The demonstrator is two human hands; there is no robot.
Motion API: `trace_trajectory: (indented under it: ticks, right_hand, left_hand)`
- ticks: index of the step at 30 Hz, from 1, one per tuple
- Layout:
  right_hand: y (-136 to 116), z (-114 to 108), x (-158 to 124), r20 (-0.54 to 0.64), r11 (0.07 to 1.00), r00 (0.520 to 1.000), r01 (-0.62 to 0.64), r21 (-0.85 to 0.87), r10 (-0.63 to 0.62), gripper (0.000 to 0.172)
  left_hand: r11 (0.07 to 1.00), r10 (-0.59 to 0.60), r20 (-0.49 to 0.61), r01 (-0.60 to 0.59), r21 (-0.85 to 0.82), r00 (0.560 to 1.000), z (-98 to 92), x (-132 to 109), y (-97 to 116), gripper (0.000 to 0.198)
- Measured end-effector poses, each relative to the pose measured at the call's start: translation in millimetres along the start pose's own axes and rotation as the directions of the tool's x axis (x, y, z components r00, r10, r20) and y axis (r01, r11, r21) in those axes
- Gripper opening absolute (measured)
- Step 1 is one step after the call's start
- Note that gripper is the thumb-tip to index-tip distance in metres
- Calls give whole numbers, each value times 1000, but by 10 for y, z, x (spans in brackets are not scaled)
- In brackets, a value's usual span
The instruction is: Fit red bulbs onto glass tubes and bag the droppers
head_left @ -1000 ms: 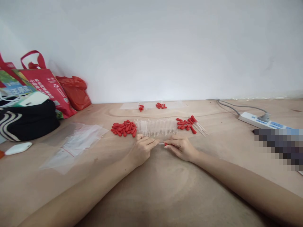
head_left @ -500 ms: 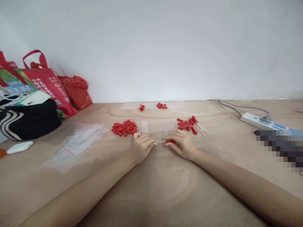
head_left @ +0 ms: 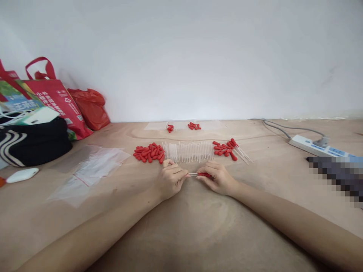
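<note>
My left hand [head_left: 172,179] pinches a thin glass dropper tube [head_left: 193,174] by one end. Between thumb and fingers, my right hand [head_left: 218,177] grips a red rubber dropper bulb [head_left: 204,175] at the tube's other end. How far the tube sits inside the bulb is hidden by the fingers. Just beyond both hands lies a row of clear glass tubes [head_left: 190,152]. A pile of red bulbs [head_left: 149,152] is at the row's left end, and a smaller group of bulbs [head_left: 224,148] at its right. Several tubes with bulbs fitted [head_left: 241,153] lie beside that group.
Clear zip bags [head_left: 90,170] lie on the wooden table at left, near a black striped pouch [head_left: 34,141] and red bags [head_left: 61,102]. Farther back are more red bulbs [head_left: 194,126] on plastic. A power strip [head_left: 320,145] with a grey cable stands at right.
Both hands have come slightly nearer to me, and less of the tube shows between them. The left fingers are now closer to the bulb. The table items stay in place.
</note>
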State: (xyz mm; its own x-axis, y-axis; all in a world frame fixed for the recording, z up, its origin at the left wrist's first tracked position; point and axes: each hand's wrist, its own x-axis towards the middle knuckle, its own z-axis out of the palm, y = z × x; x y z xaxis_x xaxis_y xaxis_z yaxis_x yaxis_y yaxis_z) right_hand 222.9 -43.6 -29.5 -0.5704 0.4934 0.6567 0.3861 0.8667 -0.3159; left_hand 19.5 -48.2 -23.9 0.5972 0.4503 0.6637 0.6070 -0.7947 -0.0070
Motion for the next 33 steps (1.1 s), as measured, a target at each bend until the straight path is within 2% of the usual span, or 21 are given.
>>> trace_trajectory:
  ticks: [7,13,16,19,21,25,33]
  right_hand:
    - [5,32,16,29,999,1000,11,-33,-10,13]
    - [-3,22,47,29,1000,999,-31,4,31,13]
    - [13,26,53,19,987,993,-118,107,117,14]
    - [43,39,43,-1,930,964,-257,263,267,18]
    - [50,41,37,4,897,948,-301,322,317,18]
    - [16,29,42,0,919,962,-262,296,275,9]
    - [-17,25,52,13,954,984,-177,241,179,15]
  left_hand:
    - [1000,-12,23,11,7,1000,-13,-3,15,22]
    - [1000,-28,45,28,-2,999,8,-6,8,22]
    - [998,-62,52,62,-14,997,17,-4,0,23]
    - [994,-109,51,111,-26,993,12,11,4,27]
    - [992,-123,61,125,-31,991,3,24,13,29]
    - [992,-121,92,124,-24,988,-12,34,29,31]
    - [996,-85,90,86,-8,992,23,-12,11,26]
